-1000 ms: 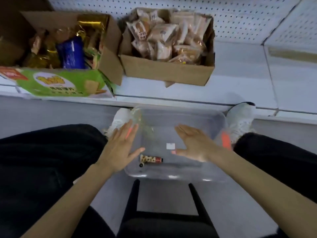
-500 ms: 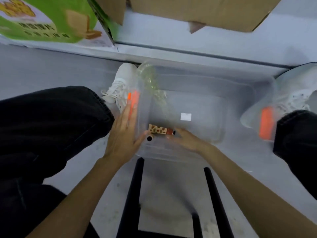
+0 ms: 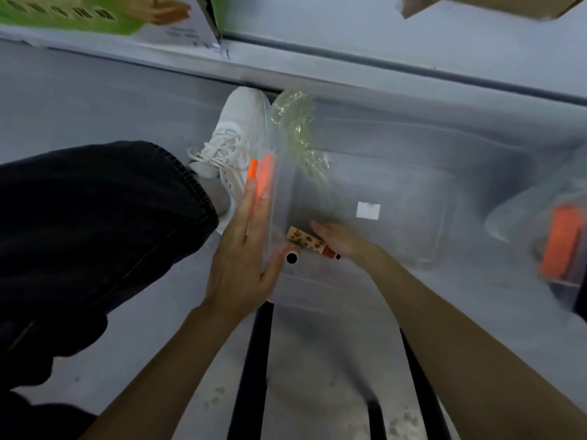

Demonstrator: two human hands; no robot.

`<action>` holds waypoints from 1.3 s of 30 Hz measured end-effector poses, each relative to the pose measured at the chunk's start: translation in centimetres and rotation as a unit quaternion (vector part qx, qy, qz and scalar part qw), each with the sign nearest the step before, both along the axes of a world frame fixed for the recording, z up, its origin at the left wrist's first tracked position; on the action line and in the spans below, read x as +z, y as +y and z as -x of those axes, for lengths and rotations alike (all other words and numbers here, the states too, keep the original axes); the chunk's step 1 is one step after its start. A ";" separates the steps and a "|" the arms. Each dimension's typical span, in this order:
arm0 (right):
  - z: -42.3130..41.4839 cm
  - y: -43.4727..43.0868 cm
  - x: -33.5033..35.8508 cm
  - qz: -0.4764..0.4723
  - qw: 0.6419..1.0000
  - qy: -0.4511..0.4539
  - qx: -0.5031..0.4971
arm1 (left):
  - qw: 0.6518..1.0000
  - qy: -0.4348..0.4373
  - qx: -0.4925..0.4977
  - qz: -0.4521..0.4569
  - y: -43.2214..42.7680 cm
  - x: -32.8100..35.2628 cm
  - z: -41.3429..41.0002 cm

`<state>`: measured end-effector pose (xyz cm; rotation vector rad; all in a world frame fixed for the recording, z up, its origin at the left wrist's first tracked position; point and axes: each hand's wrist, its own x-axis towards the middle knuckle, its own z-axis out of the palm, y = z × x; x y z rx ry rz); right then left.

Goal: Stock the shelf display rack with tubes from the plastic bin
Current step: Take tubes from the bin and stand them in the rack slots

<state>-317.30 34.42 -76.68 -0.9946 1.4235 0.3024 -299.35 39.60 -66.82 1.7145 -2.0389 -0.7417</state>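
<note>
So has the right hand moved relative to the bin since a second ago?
Yes. The right hand has dropped from above the clear bin into its near-left corner and now touches the tube.

A clear plastic bin (image 3: 413,173) is sitting on the grey floor, its walls blurred and see-through, with orange latches showing at its left and right ends. A small white label is lying on its bottom. One tube (image 3: 309,242) is lying near the bin's front left corner, tilted a little, its cream body printed with reddish-brown shapes and its dark red cap end pointing right. Crumpled clear wrap is resting against the bin's left wall.
</note>
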 end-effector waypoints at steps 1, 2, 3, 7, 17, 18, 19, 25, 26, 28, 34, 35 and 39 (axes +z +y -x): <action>-0.6 0.0 -0.2 -0.006 1.000 0.022 0.015 | 1.000 0.001 0.002 -0.002 0.0 0.0 0.0; -1.1 0.0 -0.2 -0.011 0.999 0.041 0.032 | 1.000 0.003 0.004 -0.002 0.0 0.0 0.0; -1.5 -0.2 -0.2 -0.023 0.997 0.054 0.045 | 1.000 0.005 0.004 -0.002 0.0 -0.1 0.0; -2.7 -0.2 -0.7 -0.088 0.995 0.034 0.020 | 1.000 0.001 0.010 -0.002 0.2 -0.3 -0.1; -2.5 0.1 -3.0 -0.133 0.986 -0.003 -0.100 | 1.000 0.010 0.021 -0.001 0.3 -0.5 0.1; -2.6 0.1 -2.9 -0.138 0.986 0.000 -0.096 | 1.000 0.011 0.024 -0.002 0.3 -0.5 0.1; -2.6 0.1 -2.8 -0.141 0.985 -0.001 -0.099 | 1.000 0.012 0.025 -0.002 0.3 -0.5 0.1; -3.2 0.0 -2.5 -0.192 0.952 -0.050 -0.233 | 1.000 0.014 0.026 -0.002 0.3 -0.7 0.1; -3.4 0.0 -2.3 -0.209 0.935 -0.064 -0.278 | 1.000 0.013 0.026 -0.003 0.4 -0.7 0.1; -3.8 0.0 -2.1 -0.239 0.900 -0.089 -0.353 | 1.000 0.010 0.025 -0.002 0.4 -0.8 0.1; -3.9 -0.2 -1.3 -0.265 0.873 -0.098 -0.398 | 1.000 0.012 0.019 0.003 0.4 -0.7 0.1; -4.0 -0.2 -1.2 -0.265 0.869 -0.100 -0.406 | 1.000 0.011 0.019 0.001 0.4 -0.7 0.1; -4.1 -0.3 -0.6 -0.275 0.844 -0.141 -0.438 | 1.000 -0.004 0.015 -0.011 0.3 -0.5 -0.1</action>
